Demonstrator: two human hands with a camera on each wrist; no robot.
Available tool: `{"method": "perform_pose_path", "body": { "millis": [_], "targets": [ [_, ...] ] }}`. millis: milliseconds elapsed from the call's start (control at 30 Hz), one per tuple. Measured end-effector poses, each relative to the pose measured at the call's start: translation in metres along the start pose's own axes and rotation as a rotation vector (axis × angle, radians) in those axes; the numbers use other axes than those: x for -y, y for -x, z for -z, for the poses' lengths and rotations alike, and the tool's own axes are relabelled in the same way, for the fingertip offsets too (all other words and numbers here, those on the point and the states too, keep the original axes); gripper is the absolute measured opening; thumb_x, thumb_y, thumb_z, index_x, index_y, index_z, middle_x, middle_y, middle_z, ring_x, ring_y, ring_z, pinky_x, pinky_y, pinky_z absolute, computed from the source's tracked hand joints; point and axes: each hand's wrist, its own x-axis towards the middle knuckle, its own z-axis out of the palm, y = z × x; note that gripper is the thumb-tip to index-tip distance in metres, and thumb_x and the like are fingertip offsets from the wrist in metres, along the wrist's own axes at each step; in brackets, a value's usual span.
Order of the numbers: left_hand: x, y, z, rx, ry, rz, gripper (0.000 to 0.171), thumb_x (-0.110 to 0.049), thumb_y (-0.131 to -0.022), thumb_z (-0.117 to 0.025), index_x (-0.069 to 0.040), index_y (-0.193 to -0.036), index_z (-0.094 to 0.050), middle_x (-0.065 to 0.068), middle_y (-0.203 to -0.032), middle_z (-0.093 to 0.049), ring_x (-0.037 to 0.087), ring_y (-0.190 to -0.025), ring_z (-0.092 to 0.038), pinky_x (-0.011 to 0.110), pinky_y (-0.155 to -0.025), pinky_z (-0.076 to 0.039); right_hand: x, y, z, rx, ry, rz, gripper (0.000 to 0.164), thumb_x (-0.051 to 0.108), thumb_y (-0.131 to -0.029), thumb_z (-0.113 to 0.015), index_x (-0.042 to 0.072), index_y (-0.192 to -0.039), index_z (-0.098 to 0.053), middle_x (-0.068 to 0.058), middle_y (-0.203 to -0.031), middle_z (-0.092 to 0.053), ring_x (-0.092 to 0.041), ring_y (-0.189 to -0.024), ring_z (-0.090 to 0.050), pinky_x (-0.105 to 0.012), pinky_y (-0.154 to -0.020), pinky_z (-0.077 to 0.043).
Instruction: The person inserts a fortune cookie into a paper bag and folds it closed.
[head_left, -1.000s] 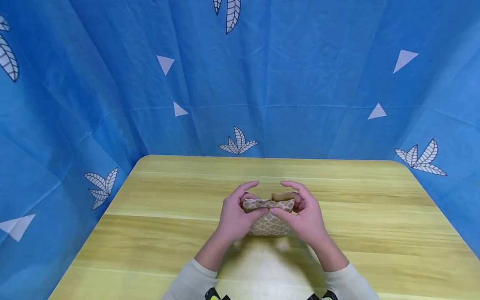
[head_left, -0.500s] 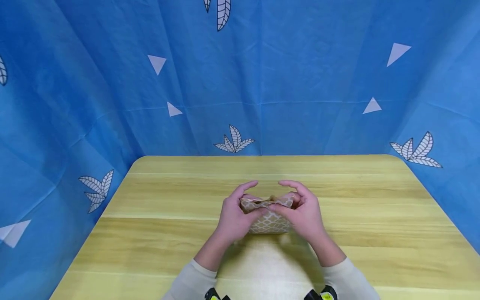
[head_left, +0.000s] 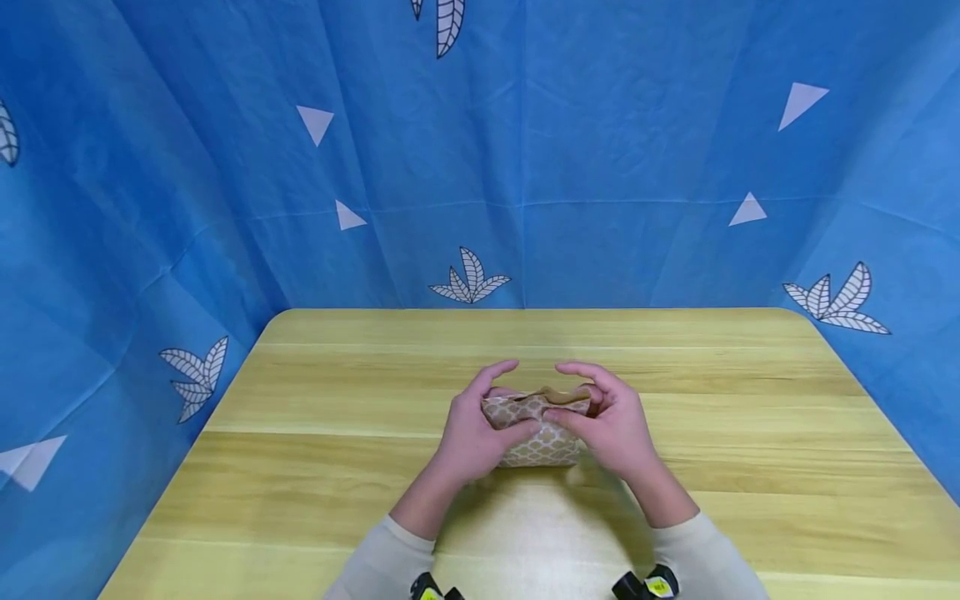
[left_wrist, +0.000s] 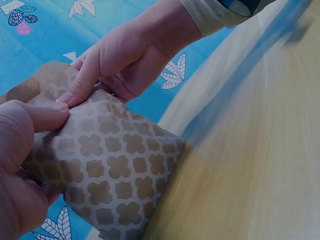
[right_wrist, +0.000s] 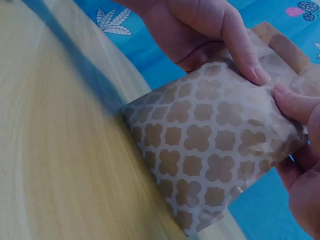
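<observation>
A brown paper bag (head_left: 542, 446) with a white lattice print stands on the table between both hands. Its top edge is creased and a plain brown inner side shows at the mouth. My left hand (head_left: 472, 433) grips the bag's left side near the top, thumb on the front and fingers behind. On the other side my right hand (head_left: 617, 429) holds the upper right part the same way. In the right wrist view the two thumbs nearly meet on the front of the bag (right_wrist: 195, 135). What the bag contains is hidden.
The light wooden table (head_left: 315, 467) reaches out on all sides of the bag. Behind it and to the sides hangs a blue cloth (head_left: 615, 150) printed with white leaves and triangles. Dark straps with yellow labels (head_left: 660, 586) sit on the sleeves.
Both hands stay on the bag in nearly the same place. The thumbs have shifted slightly along its front, and the folds at its top edge have changed shape. The head view has tilted slightly.
</observation>
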Motion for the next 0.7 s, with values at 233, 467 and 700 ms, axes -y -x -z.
{"method": "perform_pose_path", "body": {
  "millis": [233,467,700],
  "targets": [
    [-0.001,0.0,-0.002,-0.036,-0.051,-0.026,0.066,-0.001,-0.082,-0.081,-0.017,-0.14,-0.054,0.001,-0.093,-0.072,0.014,-0.073,-0.066,0.029,-0.065,-0.055,0.016,0.001,-0.001,0.012,0.048,0.002,0.059,-0.018,-0.074,-0.078,-0.004,-0.128,-0.06,-0.004,-0.057,-0.05,-0.004,-0.047,-0.037,-0.024,-0.039,-0.032],
    [-0.005,0.002,-0.003,-0.066,-0.081,-0.002,0.061,-0.001,-0.082,-0.081,-0.017,-0.136,-0.057,0.001,-0.077,-0.064,0.01,-0.055,-0.053,0.026,-0.05,-0.047,0.006,0.0,0.005,0.078,0.06,-0.057,0.06,-0.013,-0.077,-0.079,-0.001,-0.132,-0.059,-0.003,-0.053,-0.044,-0.005,-0.043,-0.031,-0.029,-0.036,-0.026],
    [0.003,0.001,-0.003,-0.013,-0.046,0.032,0.077,-0.009,-0.08,-0.085,-0.026,-0.145,-0.047,0.002,-0.099,-0.066,0.018,-0.071,-0.065,0.035,-0.063,-0.057,0.002,0.001,0.004,0.064,0.055,-0.055,0.055,-0.017,-0.078,-0.075,-0.003,-0.129,-0.061,-0.013,-0.079,-0.071,-0.003,-0.04,-0.032,-0.027,-0.036,-0.03]
  ]
}}
